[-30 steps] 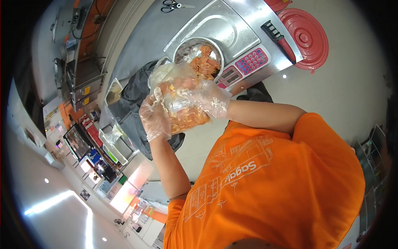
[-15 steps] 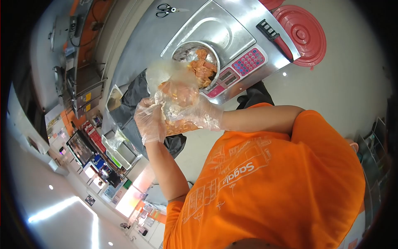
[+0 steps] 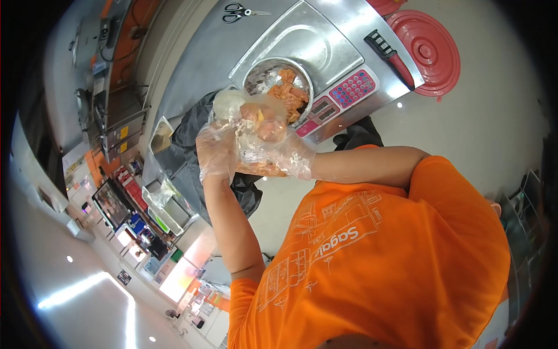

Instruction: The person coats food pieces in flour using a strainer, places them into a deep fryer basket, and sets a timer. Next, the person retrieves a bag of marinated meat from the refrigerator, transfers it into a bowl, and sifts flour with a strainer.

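My left hand (image 3: 218,151), in a clear plastic glove, grips one side of a clear plastic bag (image 3: 256,119) with pinkish-orange meat pieces in it. On the bag's other side, my right hand (image 3: 293,156), gloved the same way, is closed on the plastic. Some of my fingers are hard to tell from the crinkled film. Just beyond the bag stands a steel bowl (image 3: 309,81) of orange, marinated-looking meat pieces (image 3: 289,96). It rests on the metal platform of a digital scale (image 3: 351,88) with a pink keypad.
Scissors (image 3: 243,12) lie at the far side of the steel table (image 3: 218,49). A knife sharpener with a red handle (image 3: 390,59) lies by the table's edge, near a red round lid (image 3: 427,52). Black plastic (image 3: 195,131) hangs left of my hands.
The upper part of the bag has come down and bunched towards my hands, and the meat inside shows more clearly. Both hands keep hold of it. The bowl has stayed on the scale.
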Motion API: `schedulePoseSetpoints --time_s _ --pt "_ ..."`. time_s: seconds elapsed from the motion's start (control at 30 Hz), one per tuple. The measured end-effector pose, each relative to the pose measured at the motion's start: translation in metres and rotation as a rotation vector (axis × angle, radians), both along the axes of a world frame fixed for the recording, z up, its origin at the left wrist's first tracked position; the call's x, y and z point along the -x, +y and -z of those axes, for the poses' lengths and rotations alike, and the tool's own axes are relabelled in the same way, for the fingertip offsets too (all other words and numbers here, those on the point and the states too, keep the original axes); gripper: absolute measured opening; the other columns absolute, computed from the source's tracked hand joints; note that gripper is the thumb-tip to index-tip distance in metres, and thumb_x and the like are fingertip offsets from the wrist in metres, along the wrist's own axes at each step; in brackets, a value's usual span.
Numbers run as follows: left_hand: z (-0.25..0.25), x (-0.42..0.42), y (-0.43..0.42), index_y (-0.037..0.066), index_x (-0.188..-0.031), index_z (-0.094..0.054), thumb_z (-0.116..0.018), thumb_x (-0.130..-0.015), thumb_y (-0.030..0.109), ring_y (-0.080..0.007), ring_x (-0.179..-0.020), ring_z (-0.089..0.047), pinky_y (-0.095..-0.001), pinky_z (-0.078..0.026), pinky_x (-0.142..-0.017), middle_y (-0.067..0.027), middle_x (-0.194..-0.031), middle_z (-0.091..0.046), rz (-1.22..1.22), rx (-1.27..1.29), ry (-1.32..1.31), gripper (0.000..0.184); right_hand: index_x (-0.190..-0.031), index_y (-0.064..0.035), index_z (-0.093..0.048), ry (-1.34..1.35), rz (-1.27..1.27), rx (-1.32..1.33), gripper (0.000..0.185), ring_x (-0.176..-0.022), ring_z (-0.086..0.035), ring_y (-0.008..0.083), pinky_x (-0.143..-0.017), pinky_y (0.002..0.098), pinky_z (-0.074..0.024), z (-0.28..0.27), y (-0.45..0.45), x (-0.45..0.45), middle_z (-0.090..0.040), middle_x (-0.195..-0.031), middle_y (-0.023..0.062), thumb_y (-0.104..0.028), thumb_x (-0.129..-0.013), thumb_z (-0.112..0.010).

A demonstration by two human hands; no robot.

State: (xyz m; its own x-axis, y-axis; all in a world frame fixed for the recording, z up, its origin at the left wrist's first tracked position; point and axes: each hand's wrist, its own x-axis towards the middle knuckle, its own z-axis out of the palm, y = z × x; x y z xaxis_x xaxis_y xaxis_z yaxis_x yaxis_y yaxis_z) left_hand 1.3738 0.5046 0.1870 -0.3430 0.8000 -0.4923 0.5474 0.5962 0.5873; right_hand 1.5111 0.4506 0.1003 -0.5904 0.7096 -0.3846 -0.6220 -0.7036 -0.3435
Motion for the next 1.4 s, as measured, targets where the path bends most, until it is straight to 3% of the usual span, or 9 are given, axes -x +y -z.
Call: schedulePoseSetpoints --time_s 0.13,0.23,0.33,0.47,0.87,1.13,1.17,1.3,1.4 --pt "0.011 -0.004 -0.005 -0.004 -0.111 -0.069 -0.067 -0.089 0.004 -0.0106 -0.077 -0.059 -0.0267 -0.049 -0.071 -0.0051 -0.096 -0.070 -0.022 -0.188 -0.319 0.024 -0.129 -0.0054 -0.059 0.079 0.066 0.083 0.037 -0.107 -0.063 0.0098 -0.090 0.0254 -0.0527 0.004 -0.003 0.006 -0.066 -0.118 0.0029 -0.020 -0.097 -0.069" --pt "-0.010 -0.017 0.009 -0.005 -0.112 -0.068 -0.067 -0.091 0.004 -0.0105 -0.079 -0.059 -0.0261 -0.049 -0.072 -0.0052 -0.097 -0.069 -0.052 0.032 0.062 0.023 -0.129 -0.0060 -0.059 0.116 0.035 0.133 0.036 -0.106 -0.063 0.0102 -0.090 0.0249 -0.0526 0.006 -0.004 0.008 -0.066 -0.115 0.0025 -0.021 -0.098 -0.069" --pt "0.015 0.014 0.001 -0.005 -0.110 -0.069 -0.068 -0.091 0.005 -0.0110 -0.081 -0.059 -0.0265 -0.049 -0.072 -0.0057 -0.097 -0.069 -0.185 -0.146 -0.302 0.022 -0.129 -0.0064 -0.059 0.074 -0.029 0.170 0.036 -0.103 -0.063 0.0101 -0.087 0.0249 -0.0530 0.008 -0.001 0.011 -0.066 -0.113 0.0021 -0.021 -0.098 -0.068" --pt "0.009 0.009 0.000 -0.006 -0.112 -0.068 -0.069 -0.091 0.006 -0.0116 -0.083 -0.060 -0.0276 -0.049 -0.073 -0.0067 -0.098 -0.069 -0.152 -0.147 -0.115 0.024 -0.128 -0.0077 -0.060 0.003 0.064 0.134 0.034 -0.092 -0.064 0.0100 -0.075 0.0262 -0.0548 0.003 -0.005 0.019 -0.066 -0.107 0.0019 -0.024 -0.099 -0.067" --pt "-0.006 0.011 -0.008 -0.006 -0.106 -0.070 -0.069 -0.090 0.008 -0.0147 -0.082 -0.064 -0.0295 -0.051 -0.074 -0.0088 -0.097 -0.071 -0.114 0.012 -0.115 0.022 -0.127 -0.0051 -0.060 -0.058 0.073 0.191 0.031 -0.091 -0.061 0.0066 -0.077 0.0224 -0.0526 0.003 0.001 0.013 -0.065 -0.106 0.0002 -0.019 -0.099 -0.065" --pt "-0.034 -0.020 -0.010 -0.006 -0.107 -0.072 -0.071 -0.089 0.012 -0.0136 -0.083 -0.064 -0.0283 -0.050 -0.076 -0.0097 -0.095 -0.073 -0.067 0.000 0.208 0.025 -0.119 -0.0047 -0.064 -0.227 -0.038 0.017 0.024 -0.078 -0.056 0.0046 -0.067 0.0215 -0.0470 0.000 0.007 0.005 -0.061 -0.087 -0.0038 -0.018 -0.100 -0.064" --pt "-0.020 -0.008 -0.019 -0.003 -0.107 -0.073 -0.070 -0.091 0.019 -0.0134 -0.082 -0.063 -0.0295 -0.050 -0.076 -0.0100 -0.094 -0.074 -0.162 -0.191 -0.166 0.027 -0.119 -0.0043 -0.064 -0.215 -0.026 0.005 0.024 -0.076 -0.054 0.0045 -0.065 0.0219 -0.0462 -0.007 0.003 0.002 -0.060 -0.085 -0.0041 -0.018 -0.100 -0.063" --pt "-0.040 0.004 -0.029 0.001 -0.105 -0.073 -0.068 -0.095 0.029 -0.0152 -0.082 -0.063 -0.0309 -0.050 -0.075 -0.0096 -0.094 -0.073 0.042 -0.071 0.258 0.030 -0.123 -0.0026 -0.063 -0.176 0.044 -0.195 0.039 -0.076 -0.060 0.0105 -0.067 0.0278 -0.0491 0.003 -0.006 0.016 -0.067 -0.084 0.0039 -0.032 -0.097 -0.067" --pt "-0.016 0.050 -0.073 0.001 -0.097 -0.071 -0.070 -0.094 0.023 -0.0134 -0.080 -0.061 -0.0286 -0.048 -0.073 -0.0070 -0.090 -0.071 -0.104 -0.274 0.007 0.022 -0.120 -0.0009 -0.065 -0.209 -0.097 -0.411 0.038 -0.079 -0.061 0.0096 -0.068 0.0261 -0.0495 0.006 -0.005 -0.004 -0.068 -0.089 0.0052 -0.029 -0.095 -0.071"
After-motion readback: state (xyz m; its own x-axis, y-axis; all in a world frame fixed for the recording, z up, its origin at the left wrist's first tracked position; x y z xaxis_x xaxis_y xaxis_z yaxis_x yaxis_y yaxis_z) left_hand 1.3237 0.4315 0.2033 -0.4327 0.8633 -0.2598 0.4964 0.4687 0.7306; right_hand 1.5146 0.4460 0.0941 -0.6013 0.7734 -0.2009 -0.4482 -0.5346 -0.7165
